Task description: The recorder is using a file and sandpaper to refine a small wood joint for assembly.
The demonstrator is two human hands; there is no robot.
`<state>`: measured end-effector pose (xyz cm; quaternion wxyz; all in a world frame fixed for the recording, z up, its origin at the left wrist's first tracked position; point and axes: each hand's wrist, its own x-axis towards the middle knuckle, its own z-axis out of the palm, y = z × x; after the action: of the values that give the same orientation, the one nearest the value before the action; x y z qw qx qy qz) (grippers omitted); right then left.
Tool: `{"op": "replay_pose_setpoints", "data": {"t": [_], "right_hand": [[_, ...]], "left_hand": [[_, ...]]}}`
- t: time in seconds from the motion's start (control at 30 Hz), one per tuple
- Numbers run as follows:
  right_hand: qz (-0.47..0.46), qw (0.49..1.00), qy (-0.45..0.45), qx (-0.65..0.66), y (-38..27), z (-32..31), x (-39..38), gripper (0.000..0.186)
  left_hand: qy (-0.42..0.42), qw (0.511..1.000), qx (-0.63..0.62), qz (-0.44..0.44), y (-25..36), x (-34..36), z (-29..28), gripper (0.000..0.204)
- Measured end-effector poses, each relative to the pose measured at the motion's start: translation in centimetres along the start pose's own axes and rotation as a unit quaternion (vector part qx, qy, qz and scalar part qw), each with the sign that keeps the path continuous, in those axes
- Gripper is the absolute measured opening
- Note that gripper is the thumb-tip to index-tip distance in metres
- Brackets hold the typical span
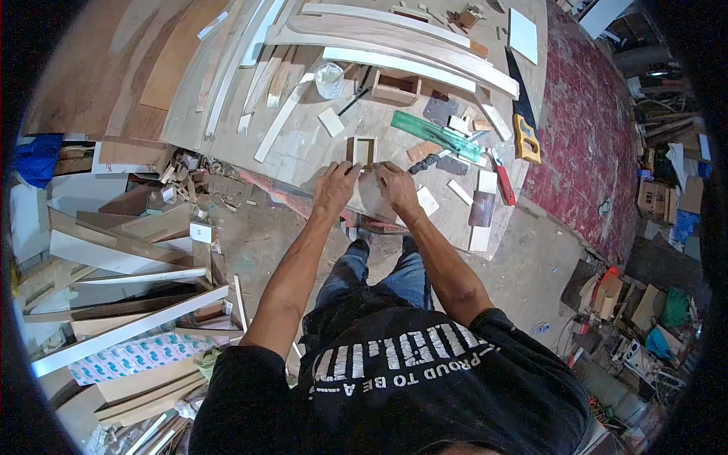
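A small rectangular wooden frame [365, 142] lies near the workbench's front edge. My left hand [336, 185] has its fingers closed at the frame's lower left corner. My right hand [395, 183] pinches at the lower right corner; whether a small piece is between those fingertips I cannot make out. Behind are a cup [329, 80], a white block [331, 122] beside a thin dark rod and an open wooden box [396, 89]. To the right lie a green clear strip [432, 135], dark crumpled material [426, 162] and a red-handled tool [506, 183].
The workbench [220, 147] holds long strips [398, 61], a yellow-handled saw [526, 139] and offcuts. Piled boards [125, 258] crowd the floor at left. A worn red panel [579, 152] stands beside the bench at right, with clutter [652, 196] beyond it.
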<state>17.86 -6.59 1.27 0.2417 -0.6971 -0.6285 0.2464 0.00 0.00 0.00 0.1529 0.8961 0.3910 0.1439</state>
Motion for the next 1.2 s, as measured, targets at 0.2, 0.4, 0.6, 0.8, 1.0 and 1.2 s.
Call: {"op": "replay_pose_setpoints", "data": {"t": [0.2, 0.4, 0.6, 0.8, 1.0, 1.2], "right_hand": [[-0.041, 0.999, 0.026, -0.017, -0.4, -0.1, 0.3, 0.028], [-0.066, 0.996, 0.020, -0.049, -0.2, 0.1, 0.6, 0.027], [-0.062, 0.996, 0.011, -0.055, 0.7, 0.8, 0.7, 0.027], [-0.055, 0.995, 0.018, -0.076, 0.5, 1.1, 0.6, 0.022], [-0.068, 0.995, 0.039, -0.062, 0.9, 1.5, 0.4, 0.022], [-0.075, 0.995, 0.036, -0.063, 1.1, 2.0, 0.6, 0.022]], "left_hand": [[0.004, 1.000, 0.018, 0.012, -0.3, 0.1, 0.0, 0.034], [-0.042, 0.998, 0.036, 0.005, -0.2, 0.2, -0.3, 0.034], [-0.062, 0.998, 0.030, 0.000, 0.0, 0.3, -0.3, 0.034], [-0.062, 0.998, 0.028, 0.000, 0.1, 0.2, -0.4, 0.036], [-0.003, 0.999, 0.025, 0.035, -0.1, 0.3, -0.3, 0.037], [0.009, 1.000, -0.017, 0.018, -1.2, 0.3, 0.6, 0.056]]}}
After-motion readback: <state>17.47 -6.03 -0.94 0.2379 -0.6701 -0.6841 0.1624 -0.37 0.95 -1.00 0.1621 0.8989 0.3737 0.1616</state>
